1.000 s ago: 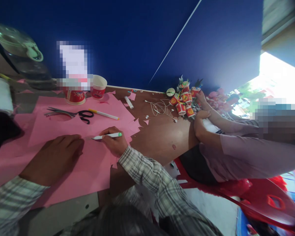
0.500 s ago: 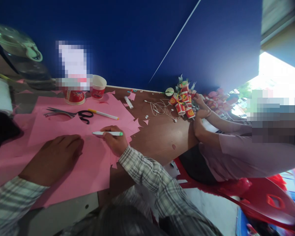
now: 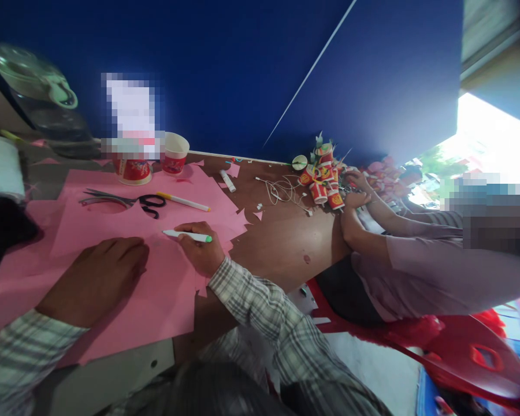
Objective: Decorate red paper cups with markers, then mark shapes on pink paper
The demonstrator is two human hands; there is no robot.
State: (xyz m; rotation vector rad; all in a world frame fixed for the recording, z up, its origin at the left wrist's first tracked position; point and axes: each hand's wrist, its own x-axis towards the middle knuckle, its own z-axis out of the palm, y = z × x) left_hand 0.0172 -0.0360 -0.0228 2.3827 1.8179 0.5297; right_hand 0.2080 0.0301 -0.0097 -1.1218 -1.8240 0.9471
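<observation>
My right hand [image 3: 204,253] grips a white marker with a green end [image 3: 194,236], its tip pointing left and close to the pink paper [image 3: 160,312]. Whether the tip touches the sheet I cannot tell. Flat on the same paper lies my left hand [image 3: 96,278], palm down with the fingers stretched out, open and holding nothing. Beyond both hands rest black-handled scissors [image 3: 152,201] and a white marker with yellow ends [image 3: 184,202]. Two red and white paper cups, one of them the right-hand cup [image 3: 174,156], stand at the back edge of the paper.
A glue stick [image 3: 227,180], paper scraps and a white cable [image 3: 279,190] lie on the brown table [image 3: 277,242]. To the right, a co-worker's hands [image 3: 356,193] are at a cluster of red cups [image 3: 325,179]. A large bottle [image 3: 41,98] stands left, by the blue wall.
The marker has tilted in my right hand, its green end lower and a little to the left. My left hand stays in place. The co-worker's hands have shifted slightly at the cups.
</observation>
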